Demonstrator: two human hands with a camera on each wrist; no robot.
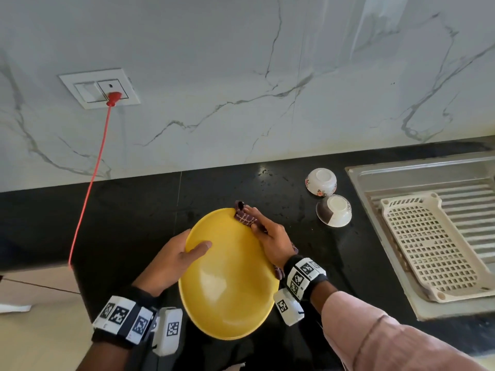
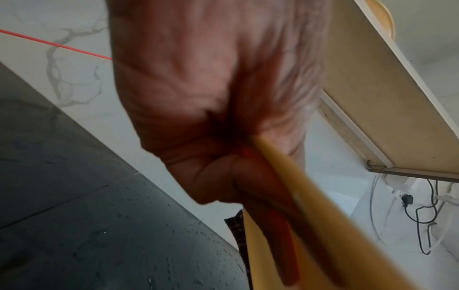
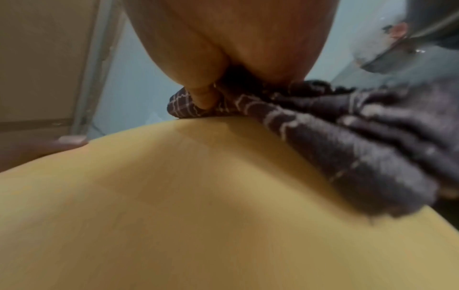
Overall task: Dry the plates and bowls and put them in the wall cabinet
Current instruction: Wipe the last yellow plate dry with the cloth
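Observation:
A yellow plate (image 1: 227, 277) is held tilted above the black counter (image 1: 120, 215). My left hand (image 1: 176, 258) grips its left rim, thumb lying on the upper face; close up, the fingers (image 2: 261, 192) curl under the plate's edge (image 2: 310, 215). My right hand (image 1: 270, 236) holds a dark checked cloth (image 1: 245, 216) wrapped over the plate's far right rim. In the right wrist view the cloth (image 3: 347, 147) is bunched on the plate's surface (image 3: 198, 215). Two bowls stand upside down to the right: a floral one (image 1: 320, 182) and a brown-and-white one (image 1: 334, 210).
A steel drainboard (image 1: 428, 178) with a cream perforated basket (image 1: 428, 245) lies at the right. A red cord (image 1: 91, 183) runs from the wall socket (image 1: 99, 88) down past the counter's left end. The wall cabinet's underside (image 2: 372, 98) shows overhead. Water drops dot the counter.

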